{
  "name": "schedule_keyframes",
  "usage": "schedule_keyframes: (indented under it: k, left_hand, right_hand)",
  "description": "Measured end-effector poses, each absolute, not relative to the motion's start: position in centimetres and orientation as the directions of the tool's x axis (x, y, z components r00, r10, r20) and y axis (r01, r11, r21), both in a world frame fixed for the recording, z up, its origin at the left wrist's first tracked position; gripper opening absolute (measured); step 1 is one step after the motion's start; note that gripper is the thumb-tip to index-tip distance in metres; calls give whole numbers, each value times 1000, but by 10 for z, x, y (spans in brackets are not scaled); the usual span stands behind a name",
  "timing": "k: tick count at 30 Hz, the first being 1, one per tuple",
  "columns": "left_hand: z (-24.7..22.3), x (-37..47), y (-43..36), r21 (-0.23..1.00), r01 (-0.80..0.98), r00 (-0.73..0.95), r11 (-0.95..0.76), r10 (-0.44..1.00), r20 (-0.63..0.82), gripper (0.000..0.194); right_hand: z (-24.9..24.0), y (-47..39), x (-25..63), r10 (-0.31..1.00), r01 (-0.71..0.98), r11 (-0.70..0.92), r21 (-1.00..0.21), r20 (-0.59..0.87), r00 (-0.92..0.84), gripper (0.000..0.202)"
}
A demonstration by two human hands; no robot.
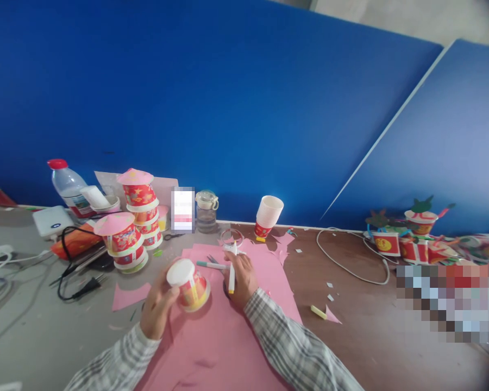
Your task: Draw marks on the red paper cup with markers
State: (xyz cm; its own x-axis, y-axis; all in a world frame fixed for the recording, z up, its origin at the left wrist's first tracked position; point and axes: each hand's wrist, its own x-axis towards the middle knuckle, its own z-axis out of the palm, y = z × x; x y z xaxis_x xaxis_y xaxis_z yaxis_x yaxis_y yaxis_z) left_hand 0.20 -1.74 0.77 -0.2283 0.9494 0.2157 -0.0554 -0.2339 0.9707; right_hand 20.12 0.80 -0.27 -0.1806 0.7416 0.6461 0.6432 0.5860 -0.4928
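My left hand (158, 307) is wrapped round a red and yellow paper cup (194, 292), turned upside down with its white base up, over pink paper (228, 347). Between the fingers of my right hand (241, 277) is a white marker with yellow ends (232, 274), held nearly upright. A teal and white marker (212, 265) lies just left of that hand, beside partly hidden scissors (215, 259). Behind, a stack of white and red cups (269, 213) stands near the blue partition.
Cup towers with pink cone roofs (138, 195) stand at the left, near a bottle (71, 187) and a black cable (67, 271). A glass jar (206, 212) is at the back. Decorated cups (415, 250), a white cable (330, 258) and a yellow cap (318, 312) lie right.
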Motion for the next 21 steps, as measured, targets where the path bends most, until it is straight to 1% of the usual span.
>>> schedule_keyframes:
  k: [2,5,7,9,16,21]
  left_hand:
    - [5,5,-26,973,-50,-120,-225,969,218,62]
    - [0,6,-35,973,4,123,-230,966,228,56]
    - [-1,5,-37,970,24,190,-243,953,234,57]
    - [-1,5,-36,968,27,177,-248,954,240,57]
    - [7,4,-28,974,41,11,-224,975,223,59]
    - [7,2,-23,976,48,-26,-211,977,213,62]
  right_hand:
    - [-3,8,201,744,645,580,-497,646,-172,46]
    - [-3,8,200,748,649,574,-499,642,-168,45]
    - [-4,8,199,751,652,570,-500,639,-167,45]
    - [-3,8,199,751,654,571,-497,638,-170,44]
    - [0,7,200,756,660,572,-487,626,-192,41]
    - [2,9,202,766,678,557,-479,612,-196,43]
